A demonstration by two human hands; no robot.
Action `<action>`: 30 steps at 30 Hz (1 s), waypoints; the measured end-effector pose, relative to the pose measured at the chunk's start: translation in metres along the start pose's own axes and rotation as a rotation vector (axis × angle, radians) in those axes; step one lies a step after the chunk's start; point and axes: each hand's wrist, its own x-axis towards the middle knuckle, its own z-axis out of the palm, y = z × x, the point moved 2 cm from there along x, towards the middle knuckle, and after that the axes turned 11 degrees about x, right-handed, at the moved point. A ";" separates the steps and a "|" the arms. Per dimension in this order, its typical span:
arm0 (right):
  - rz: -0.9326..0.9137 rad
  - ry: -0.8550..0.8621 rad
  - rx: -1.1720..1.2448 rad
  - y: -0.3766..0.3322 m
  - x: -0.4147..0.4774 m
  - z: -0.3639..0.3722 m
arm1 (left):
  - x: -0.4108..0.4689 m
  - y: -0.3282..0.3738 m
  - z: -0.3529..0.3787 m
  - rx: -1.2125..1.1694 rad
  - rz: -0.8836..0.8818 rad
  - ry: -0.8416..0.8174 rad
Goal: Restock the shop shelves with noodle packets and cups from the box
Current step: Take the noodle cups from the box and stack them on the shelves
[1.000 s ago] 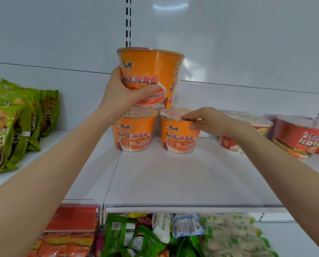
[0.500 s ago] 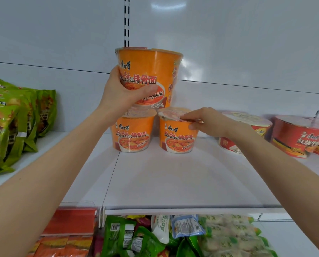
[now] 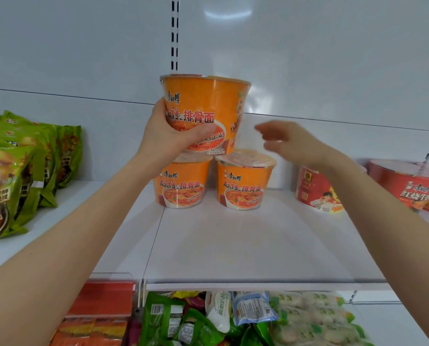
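Observation:
My left hand (image 3: 169, 139) grips an orange noodle cup (image 3: 208, 106) by its lower side, holding it upright on top of two more orange cups. Those stand side by side at the back of the white shelf (image 3: 245, 245): the left orange cup (image 3: 181, 186) and the right orange cup (image 3: 244, 183). My right hand (image 3: 290, 142) hovers just right of the held cup, above the right cup's lid, blurred, its fingers loose and holding nothing. The box is not in view.
Green noodle packets (image 3: 18, 171) stand at the shelf's left end. Red noodle cups (image 3: 318, 193) and red bowls (image 3: 405, 183) sit at the right. The shelf below holds orange packets (image 3: 96, 318) and mixed snack bags (image 3: 233, 318). Bare shelf lies in front of the orange cups.
My right hand has lifted off the right orange cup's lid and risen toward the held cup. My left hand still holds the top cup in nearly the same place.

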 end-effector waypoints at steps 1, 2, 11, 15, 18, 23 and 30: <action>-0.039 0.106 0.147 -0.009 0.001 -0.008 | -0.001 -0.001 -0.001 -0.006 -0.003 -0.001; -0.069 0.176 0.279 -0.020 0.001 -0.013 | -0.003 -0.001 -0.001 -0.012 -0.005 -0.002; -0.084 0.142 0.350 -0.065 0.011 0.004 | -0.013 0.005 0.010 0.088 -0.006 0.111; -0.094 0.225 0.343 -0.065 0.014 0.017 | -0.015 0.011 0.021 0.149 0.015 0.218; -0.096 0.266 0.418 -0.062 0.017 0.015 | -0.011 0.007 0.027 0.166 -0.012 0.184; -0.033 0.221 0.550 -0.042 0.026 0.001 | -0.039 -0.002 0.027 0.464 0.220 0.113; 0.011 0.149 0.514 -0.015 0.041 0.017 | -0.097 -0.043 0.049 0.779 0.329 -0.898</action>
